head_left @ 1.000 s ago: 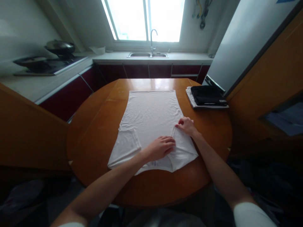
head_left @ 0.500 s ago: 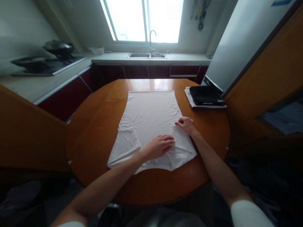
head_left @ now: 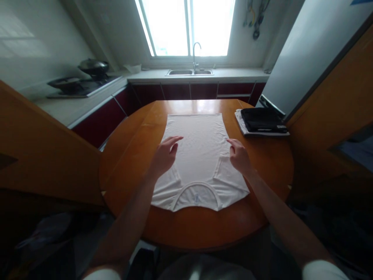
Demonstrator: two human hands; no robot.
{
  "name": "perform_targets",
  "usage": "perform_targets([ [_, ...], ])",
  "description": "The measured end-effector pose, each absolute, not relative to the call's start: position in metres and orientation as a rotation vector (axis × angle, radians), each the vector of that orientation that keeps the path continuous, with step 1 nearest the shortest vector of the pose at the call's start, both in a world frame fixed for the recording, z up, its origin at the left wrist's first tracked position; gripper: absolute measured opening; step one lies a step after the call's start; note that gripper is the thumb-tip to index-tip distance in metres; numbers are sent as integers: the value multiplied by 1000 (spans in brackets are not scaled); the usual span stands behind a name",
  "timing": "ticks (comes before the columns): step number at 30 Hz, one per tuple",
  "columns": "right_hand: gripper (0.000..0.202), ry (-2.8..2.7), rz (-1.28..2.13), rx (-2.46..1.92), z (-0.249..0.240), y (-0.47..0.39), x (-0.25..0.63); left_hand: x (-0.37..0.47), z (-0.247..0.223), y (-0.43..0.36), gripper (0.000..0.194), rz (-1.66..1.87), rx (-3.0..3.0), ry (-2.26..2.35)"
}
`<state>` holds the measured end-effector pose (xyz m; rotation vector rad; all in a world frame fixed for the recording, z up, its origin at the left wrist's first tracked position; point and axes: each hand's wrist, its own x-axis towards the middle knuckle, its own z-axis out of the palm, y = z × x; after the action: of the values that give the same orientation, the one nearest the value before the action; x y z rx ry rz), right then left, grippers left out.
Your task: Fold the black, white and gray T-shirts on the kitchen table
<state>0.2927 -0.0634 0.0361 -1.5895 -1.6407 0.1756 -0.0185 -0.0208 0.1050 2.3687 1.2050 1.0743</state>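
A white T-shirt is spread flat on a rounded wooden table, with its hem laid near the far edge and its collar turned toward the near edge. Its left sleeve and right sleeve are laid alongside the collar, and small creases can be seen across the cloth.

The left hand is held over the side of the shirt that is nearer the table's left edge. Its forefinger is stretched out over the cloth, its thumb is kept apart below, and nothing is gripped between them. The right hand is placed at the opposite side, toward the table's right edge. Its forefinger is pointed at the shirt's border, with the thumb set a little apart from it; whether the cloth is touched by either hand cannot be told.

At the table's far right edge, a folded black item is stacked on folded white cloth. Beyond the far edge, a sink with a curved faucet is set into a pale counter under a bright window. Beyond the table's left edge, a lidded pot and a dark pan are seen on a stove.
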Motion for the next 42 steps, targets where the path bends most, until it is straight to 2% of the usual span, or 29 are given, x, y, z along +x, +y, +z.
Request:
perform_targets([
  [3, 54, -1727, 163, -1640, 24, -81, 279, -54, 95, -20, 36, 1016, 2367, 1325],
  [7, 55, -1879, 145, -1788, -5, -97, 265, -82, 45, -29, 38, 821, 2396, 1382],
  [10, 60, -1960, 100, -1905, -22, -103, 257, -89, 11, -35, 46, 604, 2483, 1394],
  [14, 68, -2025, 20, -1974, -29, -108, 252, -88, -7, -38, 61, 349, 2618, 1493],
  [29, 71, -2098, -17, -1992, -28, -113, 252, -78, -9, -45, 70, 187, 2676, 1633],
  [34, 68, -2084, -9, -1993, -28, -112, 249, -76, -9, -44, 66, 225, 2643, 1627],
  [38, 59, -2006, -19, -1884, -14, -117, 253, -87, 1, -42, 57, 440, 2596, 1514],
  [42, 36, -2004, -10, -1569, 0, -143, 274, -120, 21, -58, 42, 670, 2585, 1097],
])
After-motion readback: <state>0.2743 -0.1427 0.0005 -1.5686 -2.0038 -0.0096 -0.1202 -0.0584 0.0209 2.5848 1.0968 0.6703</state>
